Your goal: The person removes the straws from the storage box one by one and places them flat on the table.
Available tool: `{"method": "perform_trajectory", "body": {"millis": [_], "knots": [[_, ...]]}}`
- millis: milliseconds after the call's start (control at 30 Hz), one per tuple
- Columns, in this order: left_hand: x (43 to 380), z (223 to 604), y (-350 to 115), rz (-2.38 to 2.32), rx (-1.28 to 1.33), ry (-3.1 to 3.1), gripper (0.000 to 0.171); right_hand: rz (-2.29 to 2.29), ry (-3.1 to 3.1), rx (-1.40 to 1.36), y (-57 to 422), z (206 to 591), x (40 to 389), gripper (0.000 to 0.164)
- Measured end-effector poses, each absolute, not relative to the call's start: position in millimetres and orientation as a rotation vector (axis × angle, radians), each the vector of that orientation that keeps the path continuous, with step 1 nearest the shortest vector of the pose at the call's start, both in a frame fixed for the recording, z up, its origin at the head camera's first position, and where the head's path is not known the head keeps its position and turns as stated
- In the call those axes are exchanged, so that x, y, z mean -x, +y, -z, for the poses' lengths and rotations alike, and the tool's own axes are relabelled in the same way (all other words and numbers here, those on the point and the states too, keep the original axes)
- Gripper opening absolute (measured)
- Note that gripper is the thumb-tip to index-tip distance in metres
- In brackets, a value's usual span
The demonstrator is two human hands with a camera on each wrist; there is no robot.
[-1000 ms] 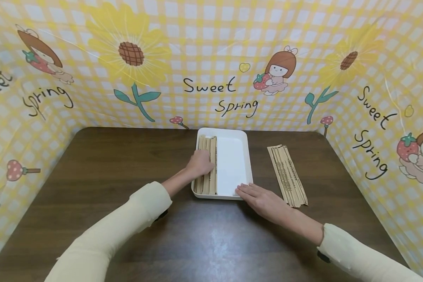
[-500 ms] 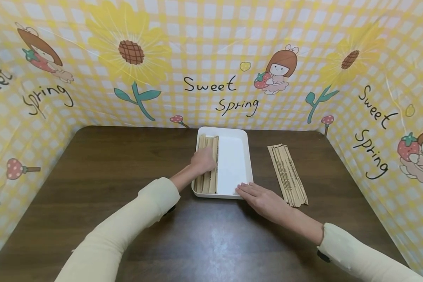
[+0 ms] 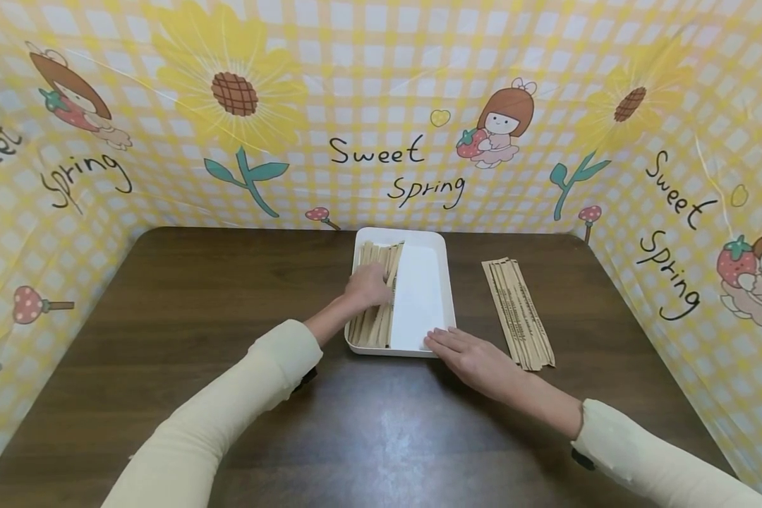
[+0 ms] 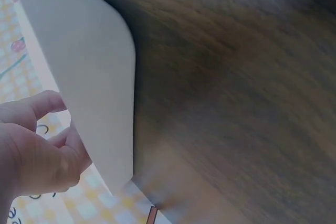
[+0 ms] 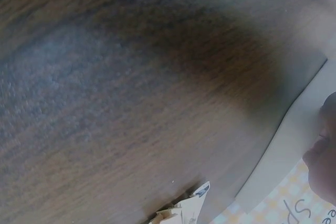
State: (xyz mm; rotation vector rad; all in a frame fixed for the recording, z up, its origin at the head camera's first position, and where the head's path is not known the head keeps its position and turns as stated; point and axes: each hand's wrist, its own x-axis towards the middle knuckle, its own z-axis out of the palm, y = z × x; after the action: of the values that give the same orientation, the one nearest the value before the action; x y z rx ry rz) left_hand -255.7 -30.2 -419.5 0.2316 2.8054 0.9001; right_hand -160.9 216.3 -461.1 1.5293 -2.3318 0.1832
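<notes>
In the head view, a white rectangular tray (image 3: 422,293) holds a row of long, thin brown paper-wrapped sticks (image 3: 373,324) along its left side. My left hand (image 3: 367,286) reaches over the left wall, its curled fingers gripping the sticks near their middle; the fingertips are hidden. The sticks' far ends fan slightly rightward. My right hand (image 3: 473,360) lies with nearly straight fingers on the tray's near right corner. In the left wrist view, the left hand (image 4: 44,150) bends over the tray wall (image 4: 97,72). Part of the right hand (image 5: 323,156) shows in the right wrist view.
A second bundle of paper-wrapped sticks (image 3: 518,314) lies slanted on the dark wooden table (image 3: 241,282), right of the tray. Yellow checked cloth (image 3: 381,85) stands behind and at both sides. The tray sits close to the back edge.
My left hand has moved slightly right across the sticks, and their far ends have spread rightward from a straight row. My right hand has stayed on the tray corner.
</notes>
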Motion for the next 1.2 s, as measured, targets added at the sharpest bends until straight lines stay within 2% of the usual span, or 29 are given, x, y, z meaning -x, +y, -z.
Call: {"method": "perform_trajectory", "body": {"millis": [267, 400, 500, 567, 767, 1200], "knots": [[263, 407, -46, -1.186, -0.067, 2.641, 0.031, -0.182, -2.344, -1.534, 215, 459, 161, 0.037], [264, 401, -55, -1.294, -0.003, 2.596, 0.005, -0.178, -2.341, -1.53, 215, 459, 161, 0.038], [263, 398, -64, -1.37, 0.028, 2.539, 0.041, -0.179, -2.328, -1.528, 215, 459, 160, 0.031], [262, 398, -71, -1.402, 0.033, 2.514, 0.055, -0.182, -2.323, -1.529, 215, 459, 160, 0.031], [259, 396, -92, -1.45, 0.049, 2.479, 0.054, -0.195, -2.318, -1.532, 215, 459, 160, 0.047], [253, 412, -134, -1.263, 0.18, 2.552, 0.058, -0.23, -2.293, -1.535, 215, 462, 160, 0.055]]}}
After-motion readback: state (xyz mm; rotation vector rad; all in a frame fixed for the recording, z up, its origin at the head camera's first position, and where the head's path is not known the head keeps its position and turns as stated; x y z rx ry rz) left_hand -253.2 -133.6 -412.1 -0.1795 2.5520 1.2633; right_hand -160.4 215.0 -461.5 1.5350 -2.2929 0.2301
